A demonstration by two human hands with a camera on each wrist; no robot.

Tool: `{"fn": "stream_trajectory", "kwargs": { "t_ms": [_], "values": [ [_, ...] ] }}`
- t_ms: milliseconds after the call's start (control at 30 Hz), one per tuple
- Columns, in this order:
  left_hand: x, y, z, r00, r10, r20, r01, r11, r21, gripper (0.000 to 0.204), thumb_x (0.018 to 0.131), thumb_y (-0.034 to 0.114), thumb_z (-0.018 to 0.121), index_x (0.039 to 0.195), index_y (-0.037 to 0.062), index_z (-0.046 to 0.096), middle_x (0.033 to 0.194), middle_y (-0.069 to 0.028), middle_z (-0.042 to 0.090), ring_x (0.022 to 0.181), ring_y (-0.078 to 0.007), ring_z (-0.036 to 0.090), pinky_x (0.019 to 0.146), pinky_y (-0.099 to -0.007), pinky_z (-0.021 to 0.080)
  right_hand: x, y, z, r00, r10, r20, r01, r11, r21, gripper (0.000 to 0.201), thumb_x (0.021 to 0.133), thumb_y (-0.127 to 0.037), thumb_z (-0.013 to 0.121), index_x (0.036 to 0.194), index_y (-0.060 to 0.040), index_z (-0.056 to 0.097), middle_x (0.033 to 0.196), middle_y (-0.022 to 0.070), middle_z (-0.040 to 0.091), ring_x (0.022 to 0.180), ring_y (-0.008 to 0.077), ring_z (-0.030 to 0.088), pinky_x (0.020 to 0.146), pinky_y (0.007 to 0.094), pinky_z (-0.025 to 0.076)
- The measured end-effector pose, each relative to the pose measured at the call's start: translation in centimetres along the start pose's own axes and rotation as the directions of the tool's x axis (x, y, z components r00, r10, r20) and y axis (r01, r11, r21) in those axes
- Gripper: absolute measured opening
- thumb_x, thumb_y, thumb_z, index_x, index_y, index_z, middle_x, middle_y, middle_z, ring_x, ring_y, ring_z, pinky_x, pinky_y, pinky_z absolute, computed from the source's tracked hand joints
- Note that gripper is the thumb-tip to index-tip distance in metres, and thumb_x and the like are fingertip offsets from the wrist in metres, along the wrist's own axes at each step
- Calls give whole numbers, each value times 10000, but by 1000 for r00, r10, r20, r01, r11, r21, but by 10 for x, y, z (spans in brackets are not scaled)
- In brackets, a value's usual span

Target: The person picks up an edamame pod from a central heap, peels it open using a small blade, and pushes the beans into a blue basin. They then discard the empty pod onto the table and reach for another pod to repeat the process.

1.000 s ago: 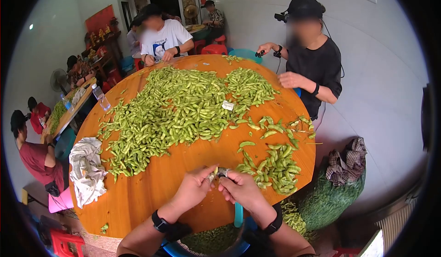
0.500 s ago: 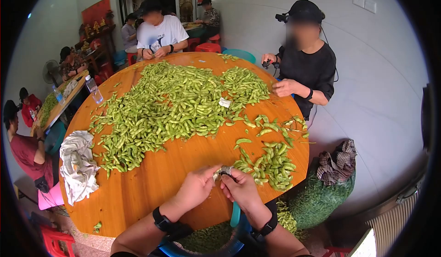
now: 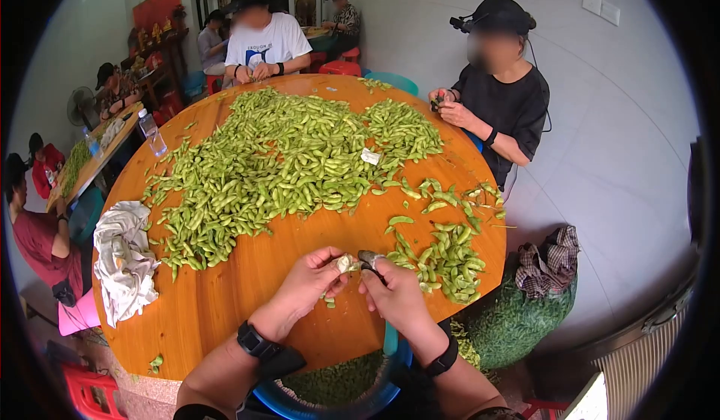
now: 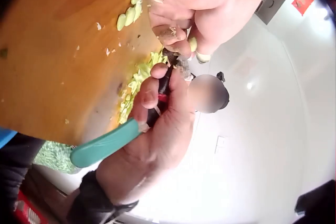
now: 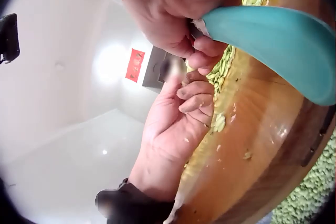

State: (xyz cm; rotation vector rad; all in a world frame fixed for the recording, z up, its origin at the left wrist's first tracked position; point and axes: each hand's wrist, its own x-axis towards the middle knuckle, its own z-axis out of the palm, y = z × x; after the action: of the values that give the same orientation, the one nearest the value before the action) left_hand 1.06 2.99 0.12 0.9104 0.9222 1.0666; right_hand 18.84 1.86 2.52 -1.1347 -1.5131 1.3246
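Observation:
My left hand [image 3: 304,281] pinches a pale opened bean pod [image 3: 346,263] above the near side of the table. A light green bean [image 4: 192,44] shows between its fingers in the left wrist view. Just to the right, my right hand [image 3: 394,296] grips a tool with a curved teal handle [image 5: 273,35] and a dark grey head [image 3: 369,256]; the exact kind of tool is unclear. Its fingers curl round the dark middle part, and the head is close to the pod. Loose shelled beans [image 4: 130,13] lie on the table beneath the left hand.
A big heap of green pods [image 3: 262,157] covers the round wooden table [image 3: 217,307], with a smaller pile [image 3: 454,266] at right. A blue basin [image 3: 390,394] of beans sits below the near edge. White cloth [image 3: 124,259] lies left. Other people sit around.
My hands have drawn slightly apart, and the pale pod now shows more at the left fingertips. Shelled beans show under the left hand. The person in black has brought both hands together.

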Motion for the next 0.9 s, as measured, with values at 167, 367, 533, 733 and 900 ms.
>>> {"fn": "stream_trajectory", "kwargs": {
  "t_ms": [167,367,533,733,900],
  "values": [
    [-4,5,5,999,31,38,-23,983,-183,168,938,138,607,1075,47,638,805,-12,601,562,-70,465,516,-191,367,1,-1,0,998,2,63,-1,1000,-18,98,907,-50,515,930,19,580,667,48,590,489,94,555,452,250,434],
    [-6,2,10,995,100,-30,-96,989,109,210,932,82,589,1128,21,630,925,-23,635,628,-65,522,563,-203,414,-2,-1,-1,998,-3,58,4,1000,-14,96,904,-45,517,936,18,584,676,46,588,497,91,553,460,248,438],
    [-7,-2,8,820,536,201,-453,393,800,349,865,13,555,1210,-39,544,998,-171,626,798,-298,665,710,-347,528,4,-6,1,996,-11,84,8,999,32,131,944,-91,537,846,-16,580,673,-2,587,482,52,527,383,206,377],
    [-14,4,14,856,467,220,-365,246,898,452,820,-17,570,1266,-44,502,1013,-218,617,897,-384,625,780,-404,519,4,-7,2,993,18,116,-14,999,-34,138,943,-92,544,839,-9,579,664,2,581,485,54,528,399,206,387],
    [-15,3,16,865,456,211,-343,230,911,442,826,-19,561,1260,-61,490,1033,-234,613,912,-393,623,791,-413,520,7,7,5,995,-40,92,42,999,-20,112,936,-69,548,854,-1,581,662,0,572,495,56,517,442,205,404]
  ]
}}
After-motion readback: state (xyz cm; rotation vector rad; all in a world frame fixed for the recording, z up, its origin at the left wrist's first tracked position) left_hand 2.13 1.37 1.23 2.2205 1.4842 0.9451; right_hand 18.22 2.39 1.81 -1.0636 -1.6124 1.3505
